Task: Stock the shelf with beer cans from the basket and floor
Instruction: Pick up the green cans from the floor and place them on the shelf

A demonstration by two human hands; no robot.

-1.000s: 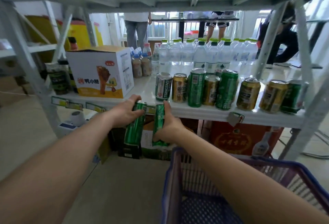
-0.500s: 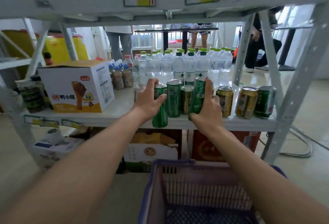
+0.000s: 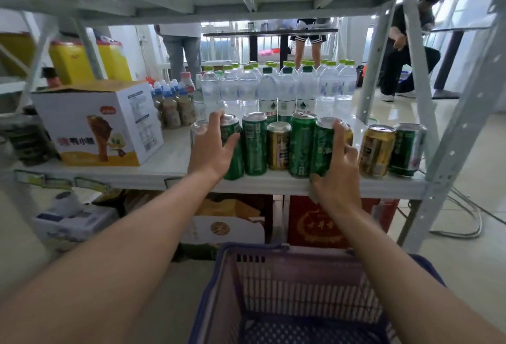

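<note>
I have both hands up at the shelf [image 3: 175, 171], each on a green can standing on its front edge. My left hand [image 3: 210, 149] is wrapped round the left can [image 3: 232, 149], thumb across its front and fingers behind, so the grip is closed on it but looks loose. My right hand [image 3: 335, 168] has its palm and fingers against the right can [image 3: 323, 149], which leans a little toward the row; I judge it is being pushed upright into line and not yet let go. Between them stand a green can [image 3: 254, 144], a gold can [image 3: 278, 145] and another green one [image 3: 302, 146], and to the right of my right hand a gold can [image 3: 377, 152] and a green can [image 3: 406, 149] near the upright. So the front row is nearly filled across the right half of the shelf, in front of the water bottles [image 3: 286, 92]. The stretch between the box [image 3: 98, 124] and the left can is bare, so there is room left. Below, the basket [image 3: 273, 283] shows only its mesh floor in the part I can see; I spot no cans in it, though its near end is cut off. The floor near the shelf shows no loose cans either, as far as I can tell. My guess is that the stocking is close to done.
</note>
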